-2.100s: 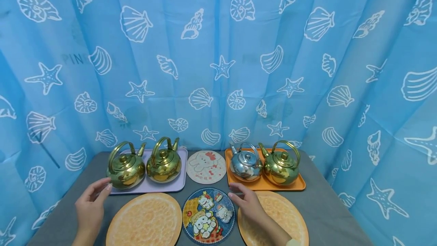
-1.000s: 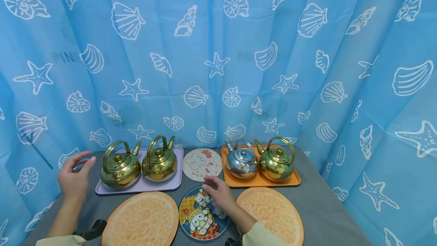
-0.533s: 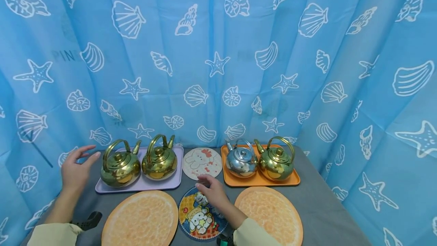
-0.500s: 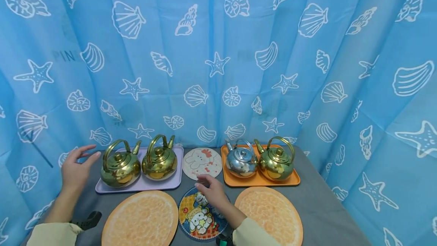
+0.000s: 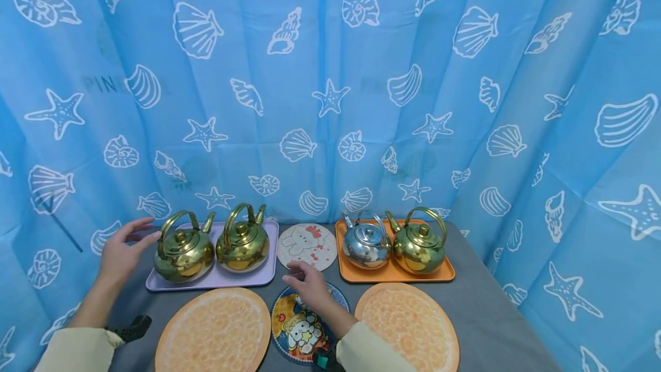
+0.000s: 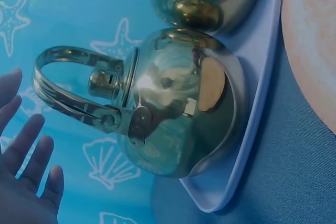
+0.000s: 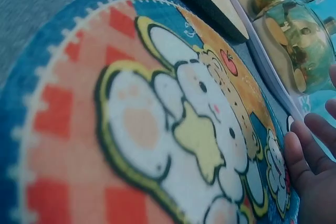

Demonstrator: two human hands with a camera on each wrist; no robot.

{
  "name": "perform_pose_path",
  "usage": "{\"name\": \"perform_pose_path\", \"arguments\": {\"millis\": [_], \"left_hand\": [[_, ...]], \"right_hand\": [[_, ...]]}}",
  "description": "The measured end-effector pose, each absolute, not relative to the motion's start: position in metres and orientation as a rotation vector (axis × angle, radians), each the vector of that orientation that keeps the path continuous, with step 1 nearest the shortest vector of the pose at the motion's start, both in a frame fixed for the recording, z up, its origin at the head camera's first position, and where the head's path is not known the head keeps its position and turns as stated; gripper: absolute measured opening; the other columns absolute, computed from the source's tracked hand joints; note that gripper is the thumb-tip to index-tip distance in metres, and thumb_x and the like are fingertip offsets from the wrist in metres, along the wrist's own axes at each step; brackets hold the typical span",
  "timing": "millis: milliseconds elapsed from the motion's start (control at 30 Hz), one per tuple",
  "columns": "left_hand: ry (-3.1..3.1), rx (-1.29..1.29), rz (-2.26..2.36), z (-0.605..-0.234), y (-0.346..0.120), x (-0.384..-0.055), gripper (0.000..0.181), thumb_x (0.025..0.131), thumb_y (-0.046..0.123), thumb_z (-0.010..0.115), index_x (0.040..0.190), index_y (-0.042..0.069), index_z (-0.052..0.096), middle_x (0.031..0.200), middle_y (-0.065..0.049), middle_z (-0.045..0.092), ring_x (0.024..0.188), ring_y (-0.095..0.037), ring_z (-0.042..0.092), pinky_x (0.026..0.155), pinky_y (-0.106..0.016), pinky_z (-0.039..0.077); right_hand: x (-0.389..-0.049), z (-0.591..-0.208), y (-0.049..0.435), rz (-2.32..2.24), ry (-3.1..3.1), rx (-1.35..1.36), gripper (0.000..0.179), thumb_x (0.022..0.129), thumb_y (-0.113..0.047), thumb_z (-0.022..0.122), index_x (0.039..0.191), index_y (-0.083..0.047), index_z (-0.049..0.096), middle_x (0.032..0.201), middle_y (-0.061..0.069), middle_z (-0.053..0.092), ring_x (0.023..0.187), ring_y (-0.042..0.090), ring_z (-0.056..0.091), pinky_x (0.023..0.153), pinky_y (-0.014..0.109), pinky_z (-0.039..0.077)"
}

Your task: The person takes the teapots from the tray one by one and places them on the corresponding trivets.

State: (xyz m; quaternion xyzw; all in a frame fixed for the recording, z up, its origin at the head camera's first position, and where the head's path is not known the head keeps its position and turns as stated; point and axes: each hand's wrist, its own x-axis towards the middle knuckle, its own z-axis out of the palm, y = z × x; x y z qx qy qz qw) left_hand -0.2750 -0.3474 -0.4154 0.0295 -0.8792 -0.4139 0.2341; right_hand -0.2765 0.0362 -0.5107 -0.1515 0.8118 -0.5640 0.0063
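We are holding our left hand [image 5: 120, 257] just beside the left gold kettle [image 5: 183, 256], its fingers standing wide apart near the arched handle [image 6: 79, 110]. That kettle is standing upright on the lilac tray [image 5: 273, 262], beside a second gold kettle [image 5: 242, 248]. We are hovering our right hand [image 5: 310, 289] over the round cartoon mat [image 5: 302, 334], its fingers bending loosely.

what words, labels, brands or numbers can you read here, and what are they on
"PIN": faint letters on the blue curtain, at the left; whatever follows is too faint to read.
Faint lettering right of centre on the same curtain: too blurred to read.
Pale rabbit mat: any lettering is too small to read.
Blue cartoon mat: none readable.
Golden kettle nearest the left hand: none readable.
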Motion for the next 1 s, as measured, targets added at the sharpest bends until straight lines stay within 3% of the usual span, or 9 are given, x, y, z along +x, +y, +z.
{"name": "perform_pose_path", "arguments": {"millis": [267,433,600,1000], "left_hand": [[-2.479,-0.002,-1.178,-0.417,-0.349,-0.278,0.059,0.097,0.037,0.059,0.14,0.0,0.048,0.124,-0.028,0.056,0.102,-0.031,0.052,0.072,-0.041,0.046],[-2.52,0.009,-1.244,-0.417,-0.346,-0.276,0.065,0.096,0.043,0.059,0.142,0.0,0.046,0.126,-0.027,0.054,0.094,-0.007,0.052,0.064,-0.035,0.054],[-2.498,-0.009,-1.325,-0.42,-0.342,-0.275,0.06,0.097,0.035,0.06,0.143,0.0,0.045,0.128,-0.029,0.053,0.086,0.011,0.048,0.065,-0.035,0.057],[-2.461,-0.025,-1.371,-0.422,-0.336,-0.272,0.055,0.099,0.018,0.058,0.149,0.004,0.038,0.123,-0.026,0.054,0.085,0.011,0.051,0.068,-0.037,0.059]], "right_hand": [[-0.285,-0.518,0.021,-1.743,2.578,-0.439,0.028,0.095,-0.013,0.064,0.122,-0.005,0.064,0.112,0.008,0.066,0.099,0.017,0.06,0.082,0.034,0.052],[-0.286,-0.519,0.014,-1.702,2.645,-0.432,0.026,0.094,-0.012,0.065,0.119,-0.005,0.066,0.107,0.003,0.067,0.094,0.015,0.06,0.08,0.033,0.052],[-0.287,-0.522,0.009,-1.596,2.767,-0.415,0.022,0.093,-0.011,0.067,0.114,-0.006,0.069,0.102,-0.001,0.068,0.092,0.014,0.061,0.077,0.032,0.053],[-0.296,-0.52,0.0,-1.389,2.895,-0.371,0.022,0.089,-0.015,0.072,0.111,-0.011,0.073,0.101,-0.004,0.069,0.097,0.016,0.063,0.083,0.036,0.053]]}}
